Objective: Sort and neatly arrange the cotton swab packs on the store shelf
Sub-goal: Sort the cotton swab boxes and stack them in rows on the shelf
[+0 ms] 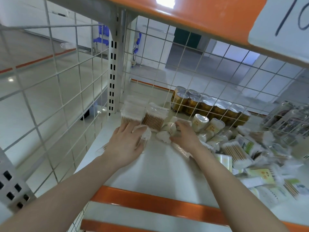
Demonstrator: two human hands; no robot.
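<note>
Both hands are in over the white shelf (160, 166) at mid-frame. The left hand (124, 145) lies over a clear swab pack (143, 133), fingers curled on it; the right hand (183, 137) grips a small white pack (164, 136) — just beside the other. Two stacked packs (142, 114) stand upright behind them, in the corner. A loose heap of packs (247, 153) sprawls at right — gold cans (207, 106) behind the wire grid.

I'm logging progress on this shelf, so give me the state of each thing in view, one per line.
Left hand: lies over a clear swab pack, fingers around it.
Right hand: grips a small pack.
Stacked swab packs: upright, neat, back left corner.
Loose pile of packs: jumbled, unsorted, right side.
Gold cans: upright in rows behind the wire grid.
</note>
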